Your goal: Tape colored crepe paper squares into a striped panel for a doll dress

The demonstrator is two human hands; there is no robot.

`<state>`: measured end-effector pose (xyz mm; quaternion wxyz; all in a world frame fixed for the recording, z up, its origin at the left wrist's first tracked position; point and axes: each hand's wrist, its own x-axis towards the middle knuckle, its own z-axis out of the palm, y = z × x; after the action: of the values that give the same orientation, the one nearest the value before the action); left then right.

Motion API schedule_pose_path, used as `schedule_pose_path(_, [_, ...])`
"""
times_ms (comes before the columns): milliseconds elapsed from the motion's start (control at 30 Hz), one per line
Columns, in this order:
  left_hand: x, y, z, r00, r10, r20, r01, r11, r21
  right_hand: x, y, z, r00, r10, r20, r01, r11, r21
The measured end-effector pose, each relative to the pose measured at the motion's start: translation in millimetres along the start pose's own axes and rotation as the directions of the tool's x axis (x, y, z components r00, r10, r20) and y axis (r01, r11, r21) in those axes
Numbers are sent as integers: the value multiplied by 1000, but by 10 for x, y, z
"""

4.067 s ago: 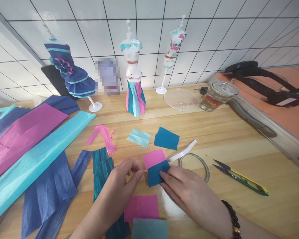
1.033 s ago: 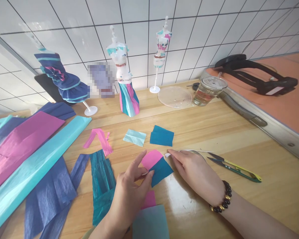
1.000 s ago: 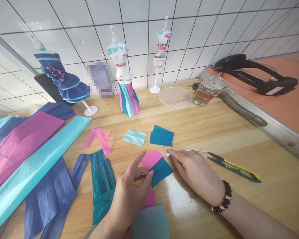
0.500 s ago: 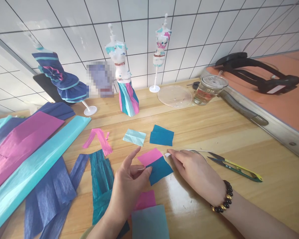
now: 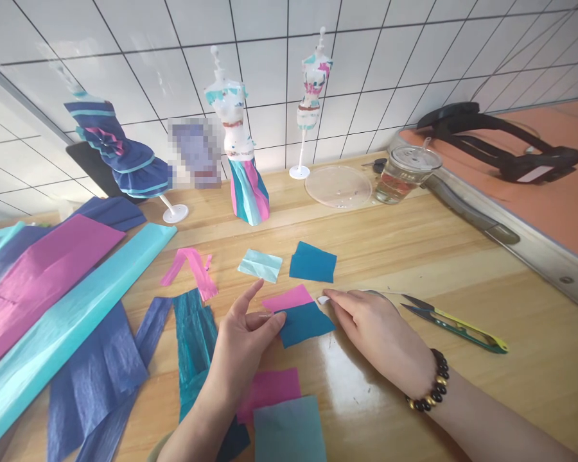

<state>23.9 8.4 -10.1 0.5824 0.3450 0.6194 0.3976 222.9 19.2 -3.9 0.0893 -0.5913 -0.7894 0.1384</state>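
My left hand [image 5: 238,346] pinches the left edge of a dark blue paper piece [image 5: 306,323] between thumb and fingers, the index finger raised. A pink paper piece [image 5: 289,297] lies partly under the blue one. My right hand [image 5: 373,330], a beaded bracelet at its wrist, is closed around a small white-tipped thing [image 5: 323,299] just right of these papers. Most of that thing is hidden by the fingers. Beyond the hands lie a pale blue paper piece [image 5: 260,265] and more dark blue pieces [image 5: 313,262].
Thread snips [image 5: 462,330] lie right of my right hand. Paper strips [image 5: 77,308] cover the left side. Dress forms [image 5: 231,122] stand along the tiled wall, near a clear round disc [image 5: 338,187] and lidded cup [image 5: 407,173]. Pink [image 5: 274,390] and pale blue squares [image 5: 289,430] lie nearest me.
My left hand has shifted slightly left and tilted, turning the dark blue piece so that it lies more level over the pink one. My right hand has barely moved.
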Motion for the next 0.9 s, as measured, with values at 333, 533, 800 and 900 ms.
schedule_pose_path(333, [-81, 9, -9, 999, 38, -4, -38, 996, 85, 1, 25, 9, 999, 24, -31, -23, 1000, 13])
schedule_pose_path(533, [-69, 3, -17, 999, 27, 39, -31, 993, 113, 20, 56, -26, 996, 45, -81, -43, 999, 25])
schedule_pose_path(800, [-64, -10, -12, 997, 64, 35, -68, 991, 118, -8, 38, -153, 997, 62, -48, -60, 997, 38])
schedule_pose_path(900, [-73, 7, -18, 998, 62, 35, -65, 991, 118, -89, 169, -369, 990, 138, -40, -135, 987, 82])
